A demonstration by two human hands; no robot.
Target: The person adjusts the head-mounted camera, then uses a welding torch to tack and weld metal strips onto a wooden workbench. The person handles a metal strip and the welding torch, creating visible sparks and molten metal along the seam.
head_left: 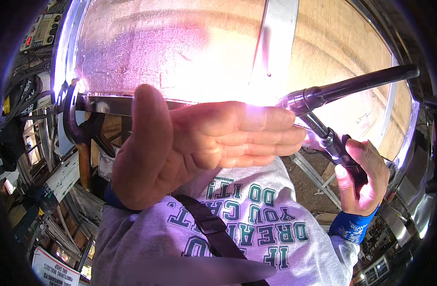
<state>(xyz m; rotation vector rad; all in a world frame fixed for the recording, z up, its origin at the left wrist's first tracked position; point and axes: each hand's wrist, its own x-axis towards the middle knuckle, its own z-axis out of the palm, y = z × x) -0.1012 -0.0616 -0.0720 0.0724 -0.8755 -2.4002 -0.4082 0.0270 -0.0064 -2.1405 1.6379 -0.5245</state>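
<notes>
My left hand [213, 136] is held flat in the middle of the view, palm toward me, fingers stretched to the right and thumb up. It holds nothing visible. Just beyond its fingertips, a dazzling white-violet arc glows at the head of a black TIG welding torch [333, 143]. The fingers of my right hand [368, 176] are wrapped round the torch's handle, and its long black back cap points up to the right. Behind lies a plywood board [147, 52], crossed by a shiny metal strip [279, 38]. Glare and my left hand hide the exact weld spot.
A dark curved clamp [70, 117] grips the board's left corner near a metal edge bar [111, 106]. Upper left stands a control box [43, 29] with a red display, above black cables [25, 90]. Metal lengths [66, 221] are piled at left; a printed sign [54, 269] sits lower left.
</notes>
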